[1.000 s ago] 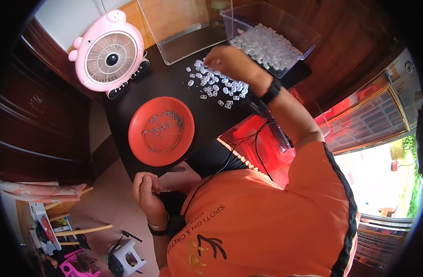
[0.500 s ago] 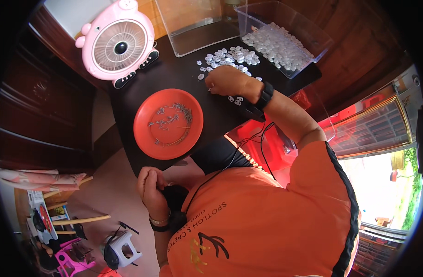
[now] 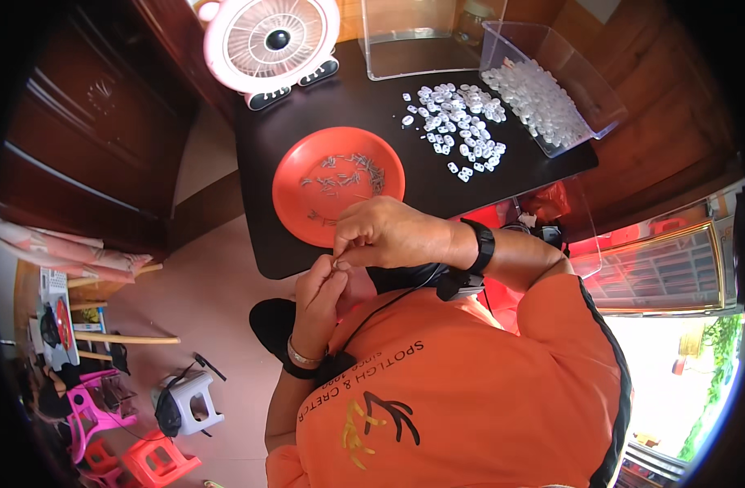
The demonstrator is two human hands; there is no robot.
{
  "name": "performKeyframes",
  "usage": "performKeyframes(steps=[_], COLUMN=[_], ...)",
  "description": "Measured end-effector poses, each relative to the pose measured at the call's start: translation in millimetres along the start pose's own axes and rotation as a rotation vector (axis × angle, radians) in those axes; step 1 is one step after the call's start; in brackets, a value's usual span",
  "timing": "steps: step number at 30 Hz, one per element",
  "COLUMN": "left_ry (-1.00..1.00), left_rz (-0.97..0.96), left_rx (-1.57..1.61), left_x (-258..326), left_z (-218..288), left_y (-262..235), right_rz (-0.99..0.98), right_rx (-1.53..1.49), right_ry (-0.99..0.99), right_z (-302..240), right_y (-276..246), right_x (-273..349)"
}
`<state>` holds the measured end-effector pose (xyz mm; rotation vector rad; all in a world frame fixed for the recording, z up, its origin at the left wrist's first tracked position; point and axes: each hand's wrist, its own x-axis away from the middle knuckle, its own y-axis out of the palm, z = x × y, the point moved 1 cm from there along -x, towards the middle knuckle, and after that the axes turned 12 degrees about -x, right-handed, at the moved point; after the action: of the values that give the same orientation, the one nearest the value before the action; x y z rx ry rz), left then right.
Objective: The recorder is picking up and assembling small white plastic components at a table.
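Note:
My right hand (image 3: pixel 388 234) and my left hand (image 3: pixel 318 291) meet at the near edge of the table, fingertips pinched together. A small pale thing shows between them, mostly covered by the fingers; its kind cannot be made out. Just beyond the hands sits an orange-red round dish (image 3: pixel 288 175), partly behind my right hand. Many small thin grey metal pins (image 3: pixel 375 175) lie scattered in it. Farther right, small white oval pieces with dark holes (image 3: pixel 462 122) are spread loosely on the dark table (image 3: pixel 437 191).
A clear plastic bin (image 3: pixel 607 110) full of similar white pieces stands at the far right. Beside it is another clear container (image 3: pixel 401 49). A pink fan with shoe-shaped feet (image 3: pixel 279 39) stands at the far left. Plastic stools (image 3: pixel 195 403) are on the floor at left.
My right hand has come back from the white pieces to my left hand, which has risen toward the dish. Their fingertips now meet. The whole view has shifted.

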<state>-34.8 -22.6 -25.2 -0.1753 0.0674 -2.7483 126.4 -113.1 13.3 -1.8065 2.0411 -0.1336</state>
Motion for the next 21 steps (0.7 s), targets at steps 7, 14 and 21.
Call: performKeyframes(steps=[7, 14, 21], left_ry=[0.013, 0.034, -0.031], left_rz=[-0.090, -0.017, 0.073], left_rx=[0.000, 0.337, 0.297], left_x=[8.8, 14.4, 14.3], left_z=[-9.6, -7.5, -23.4], left_y=[-13.2, -15.2, -22.5], right_rz=[-0.088, 0.068, -0.038], right_rx=[-0.109, 0.417, 0.568], right_ry=[0.078, -0.359, -0.308], right_z=[-4.4, -17.2, -10.0], right_y=[8.6, 34.3, 6.8], right_x=[-9.8, -1.6, -19.2])
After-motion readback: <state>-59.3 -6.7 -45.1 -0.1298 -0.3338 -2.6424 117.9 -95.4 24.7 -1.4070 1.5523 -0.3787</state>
